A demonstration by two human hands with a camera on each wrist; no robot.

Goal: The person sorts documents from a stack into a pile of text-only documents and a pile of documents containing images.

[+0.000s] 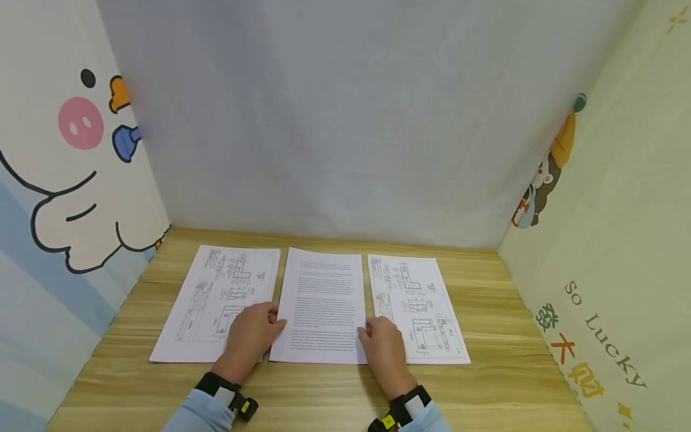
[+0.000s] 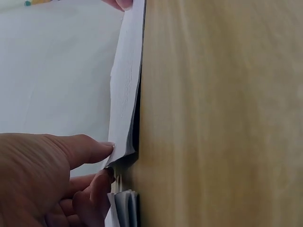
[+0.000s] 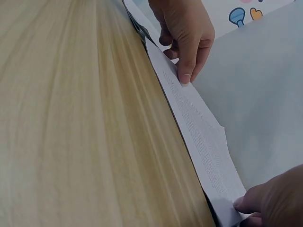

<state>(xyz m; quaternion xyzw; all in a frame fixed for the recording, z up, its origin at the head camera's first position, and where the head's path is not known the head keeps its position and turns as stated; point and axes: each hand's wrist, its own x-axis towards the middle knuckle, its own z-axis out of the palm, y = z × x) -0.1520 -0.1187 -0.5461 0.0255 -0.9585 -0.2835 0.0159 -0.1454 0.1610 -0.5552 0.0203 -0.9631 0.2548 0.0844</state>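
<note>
Between two drawing piles lies a sheet of printed text [image 1: 324,300], its lines running across the page. My left hand [image 1: 251,333] pinches its left edge near the lower corner, thumb on top and fingers curled below, as the left wrist view shows. On the opposite edge, my right hand [image 1: 385,348] pinches the paper with its thumb over the top. In the right wrist view, the page [image 3: 194,123] bows a little between both hands, with a dark gap under its near edge. Whether one sheet or several are held, I cannot tell.
Sheets with technical drawings [image 1: 197,300] lie to the left, partly under my left forearm. Another pile of drawings [image 1: 448,324] lies to the right. The wooden table [image 1: 496,336] meets a grey cloth [image 1: 335,132] behind and patterned panels at both sides.
</note>
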